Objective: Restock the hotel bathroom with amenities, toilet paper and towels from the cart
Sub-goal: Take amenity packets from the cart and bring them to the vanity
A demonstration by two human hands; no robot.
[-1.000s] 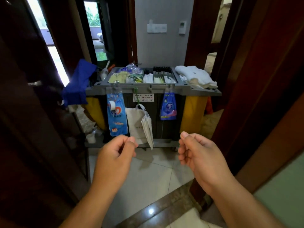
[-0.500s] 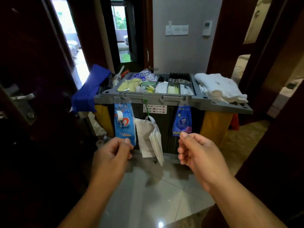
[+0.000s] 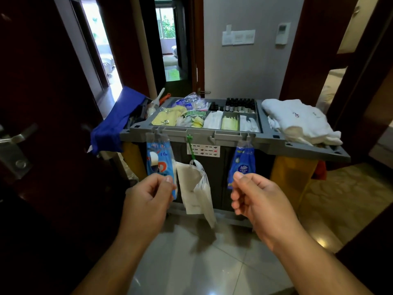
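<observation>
Nearer now, grey cart point(image 3: 225, 136) carries folded white towels point(image 3: 297, 120).

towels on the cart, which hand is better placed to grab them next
Right, most likely. The towels lie at the right end of the cart, nearer the right hand; the left hand is by the blue packet on the left.
</observation>
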